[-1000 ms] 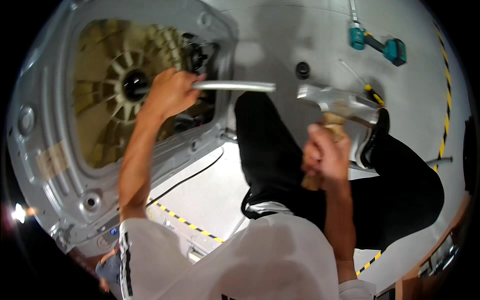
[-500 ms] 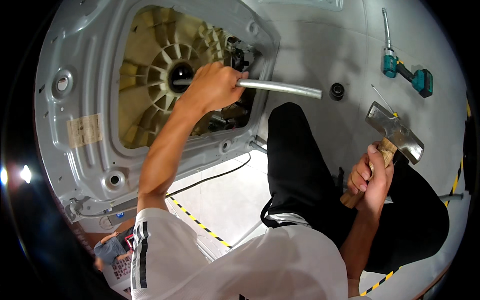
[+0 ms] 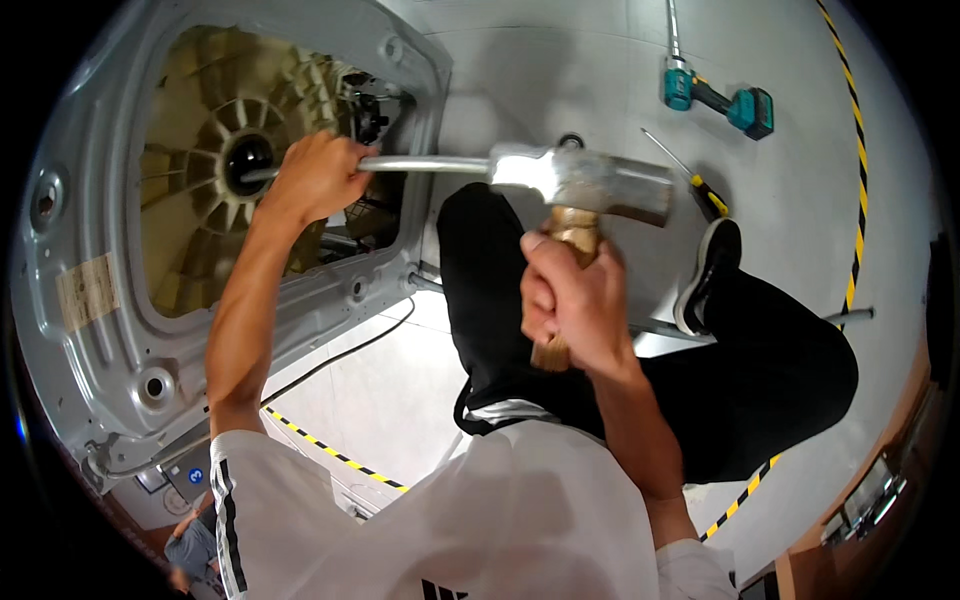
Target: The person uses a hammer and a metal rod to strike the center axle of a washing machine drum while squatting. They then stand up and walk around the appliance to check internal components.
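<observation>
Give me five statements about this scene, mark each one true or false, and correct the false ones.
1. The left hand grips a metal bar. True.
2. The right hand is empty. False: it holds a hammer by its wooden handle.
3. A teal and black power tool lies on the floor. True.
4. The screwdriver has an all-red handle. False: its handle is yellow and black.
5. A ribbed beige part shows through the opening in the grey panel. True.
</observation>
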A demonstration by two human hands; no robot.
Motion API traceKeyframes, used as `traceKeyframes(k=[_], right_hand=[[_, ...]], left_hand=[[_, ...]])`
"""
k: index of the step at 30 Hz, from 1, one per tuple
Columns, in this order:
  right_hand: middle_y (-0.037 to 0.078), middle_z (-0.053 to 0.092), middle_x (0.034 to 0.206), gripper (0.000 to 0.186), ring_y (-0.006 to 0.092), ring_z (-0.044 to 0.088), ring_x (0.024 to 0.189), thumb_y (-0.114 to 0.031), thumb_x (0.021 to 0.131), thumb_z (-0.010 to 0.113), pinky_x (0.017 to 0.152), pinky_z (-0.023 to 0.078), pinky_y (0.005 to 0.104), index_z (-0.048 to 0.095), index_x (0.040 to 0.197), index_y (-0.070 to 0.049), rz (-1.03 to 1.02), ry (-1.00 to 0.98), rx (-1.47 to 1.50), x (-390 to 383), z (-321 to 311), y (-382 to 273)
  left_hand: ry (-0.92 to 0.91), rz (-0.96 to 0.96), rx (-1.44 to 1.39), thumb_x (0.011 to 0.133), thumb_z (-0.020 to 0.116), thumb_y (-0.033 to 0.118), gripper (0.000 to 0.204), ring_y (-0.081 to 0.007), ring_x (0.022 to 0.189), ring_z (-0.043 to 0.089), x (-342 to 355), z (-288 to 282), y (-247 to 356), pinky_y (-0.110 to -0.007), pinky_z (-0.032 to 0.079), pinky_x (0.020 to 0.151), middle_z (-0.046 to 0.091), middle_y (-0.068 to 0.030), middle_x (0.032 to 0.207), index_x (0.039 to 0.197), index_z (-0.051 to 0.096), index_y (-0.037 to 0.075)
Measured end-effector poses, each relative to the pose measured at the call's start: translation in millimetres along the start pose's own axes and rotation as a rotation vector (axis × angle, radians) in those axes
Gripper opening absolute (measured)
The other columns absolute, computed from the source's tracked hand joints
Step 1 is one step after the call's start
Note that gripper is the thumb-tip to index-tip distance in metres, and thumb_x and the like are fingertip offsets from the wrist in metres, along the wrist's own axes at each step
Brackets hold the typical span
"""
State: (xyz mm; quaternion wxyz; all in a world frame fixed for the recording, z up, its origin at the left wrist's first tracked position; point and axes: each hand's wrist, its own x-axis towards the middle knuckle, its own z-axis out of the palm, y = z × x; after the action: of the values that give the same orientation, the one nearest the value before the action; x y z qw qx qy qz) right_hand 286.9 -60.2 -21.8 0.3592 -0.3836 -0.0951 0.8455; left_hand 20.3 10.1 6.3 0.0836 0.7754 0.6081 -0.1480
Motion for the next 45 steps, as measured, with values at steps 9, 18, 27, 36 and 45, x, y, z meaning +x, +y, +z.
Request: traceKeyframes(k=[9, 18, 27, 36, 45], right_hand=[[-0.003, 0.034, 0.047, 0.017, 0.0066, 0.031, 0.031, -0.021, 0.089, 0.05, 0.029, 0.027, 0.024, 0.046, 0.078, -0.009, -0.574, 0.27, 0.284, -27.1, -43.5, -36.1], [-0.003, 0.035, 0.046, 0.022, 0.0065, 0.034, 0.034, -0.021, 0.087, 0.055, 0.031, 0.031, 0.0248, 0.044, 0.072, -0.01, -0.021, 0.157, -0.197, -5.7, -15.9, 30.9], [-0.002, 0.033, 0.05, 0.021, 0.0062, 0.033, 0.035, -0.021, 0.085, 0.054, 0.033, 0.03, 0.0223, 0.04, 0.077, -0.008, -0.005, 0.287, -0.037, -11.9, -47.4, 30.1], [-0.002, 0.032, 0.049, 0.022, 0.0062, 0.031, 0.034, -0.023, 0.086, 0.052, 0.032, 0.029, 0.0229, 0.039, 0.076, -0.009, -0.062, 0.282, -0.04, -20.1, -39.7, 18.2], [-0.002, 0.034, 0.051, 0.014, 0.0069, 0.029, 0.033, -0.021, 0.089, 0.05, 0.03, 0.026, 0.0226, 0.041, 0.086, -0.009, -0.242, 0.29, 0.01, -34.7, -34.4, -7.5]], left_hand=[[0.142, 0.045, -0.086, 0.076, 0.061, 0.01, 0.011, -0.038, 0.057, 0.051, -3.4, -13.7, -11.4, -0.044, 0.042, 0.056, 0.052, -0.0197, 0.057, 0.078, 0.067, 0.001], [0.119, 0.081, 0.07, 0.078, 0.059, 0.018, 0.016, -0.0361, 0.062, 0.059, -15.2, 5.1, -24.8, -0.044, 0.049, 0.062, 0.06, -0.0165, 0.063, 0.083, 0.069, 0.006], [0.199, 0.154, 0.012, 0.075, 0.062, 0.015, 0.012, -0.0359, 0.057, 0.055, -5.4, -5.3, -5.6, -0.044, 0.045, 0.057, 0.056, -0.0157, 0.055, 0.077, 0.069, 0.005], [0.159, 0.175, 0.024, 0.079, 0.06, 0.016, 0.02, -0.0371, 0.048, 0.049, 5.0, -10.5, -19.4, -0.044, 0.041, 0.05, 0.05, -0.0155, 0.048, 0.066, 0.065, 0.002], [0.09, 0.163, 0.053, 0.071, 0.059, 0.017, 0.023, -0.0358, 0.065, 0.059, 5.5, -9.5, -23.6, -0.045, 0.048, 0.062, 0.061, -0.0174, 0.065, 0.089, 0.071, 0.009]])
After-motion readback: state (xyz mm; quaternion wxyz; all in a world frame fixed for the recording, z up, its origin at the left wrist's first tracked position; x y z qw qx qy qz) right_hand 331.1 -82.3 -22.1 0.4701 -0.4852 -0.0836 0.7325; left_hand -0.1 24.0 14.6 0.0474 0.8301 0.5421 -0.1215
